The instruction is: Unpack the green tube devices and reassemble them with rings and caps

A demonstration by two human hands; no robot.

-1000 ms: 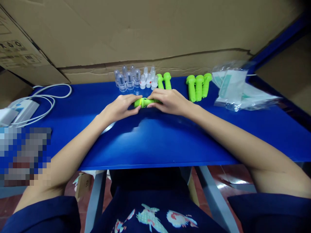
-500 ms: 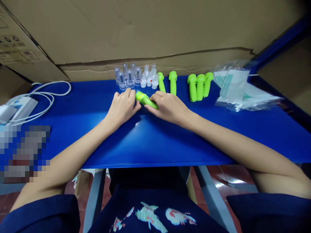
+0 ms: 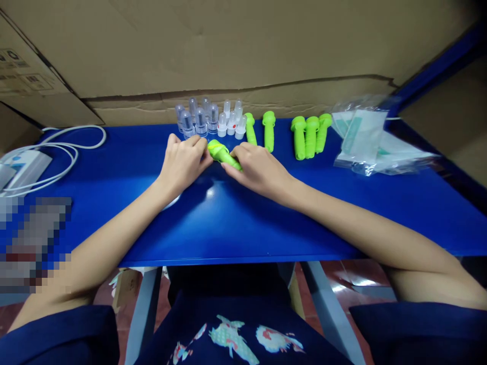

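Between my hands lies a lime-green tube-shaped piece (image 3: pixel 225 155) with a wider capped head and a yellow band near that end, tilted down to the right. My right hand (image 3: pixel 262 168) is closed around its narrow end, the tip hidden by the fingers. At the capped head, my left hand (image 3: pixel 187 158) pinches with thumb and bent fingers. Just behind stand a similar green piece (image 3: pixel 250 129) and another green piece (image 3: pixel 269 132). Several clear domed containers (image 3: pixel 200 121) stand behind my left hand, beside smaller clear-topped containers (image 3: pixel 232 123) with white bases, some showing red dots.
Three more green pieces (image 3: pixel 311 137) lie at the right, near clear plastic packets (image 3: pixel 361 134) with white-and-green contents. A white cable (image 3: pixel 76 146) coils by a white box (image 3: pixel 28 170) at the left. A cardboard wall (image 3: pixel 236 50) backs the blue table (image 3: pixel 236 233).
The view has shifted slightly. My left hand has moved a little left at the capped head, and the yellow band sits more askew. A pale curved edge now shows beside my left forearm.
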